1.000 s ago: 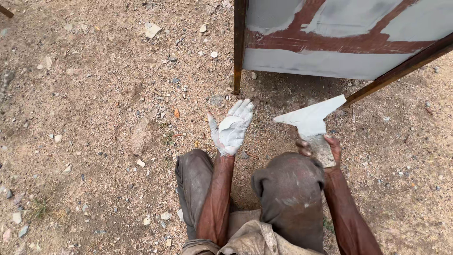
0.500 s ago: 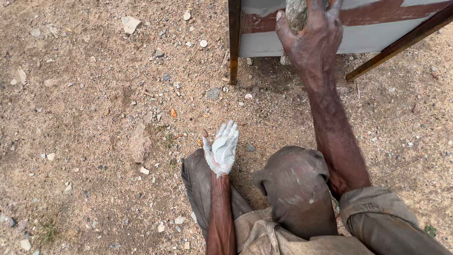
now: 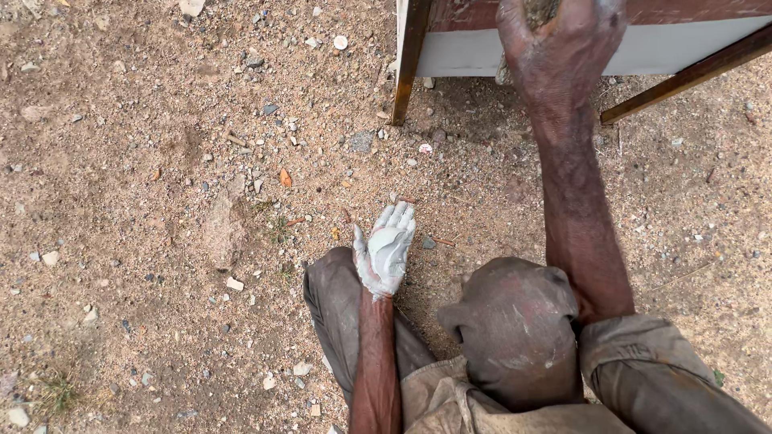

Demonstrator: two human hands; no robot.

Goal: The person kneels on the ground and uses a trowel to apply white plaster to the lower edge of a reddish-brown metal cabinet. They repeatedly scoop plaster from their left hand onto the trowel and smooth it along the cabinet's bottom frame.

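The sandy, stony ground (image 3: 161, 161) fills most of the view, and at the top stands a grey-white painted metal panel with a rusty brown frame (image 3: 482, 52), propped on the ground so that its face can be reached. The right hand (image 3: 563, 40) is stretched up to this panel and closed on a rough grey-brown lump (image 3: 537, 11), pressed near the surface. The left hand (image 3: 386, 249), coated in pale grey-white paste, rests above the knee with fingers wide and holds nothing.
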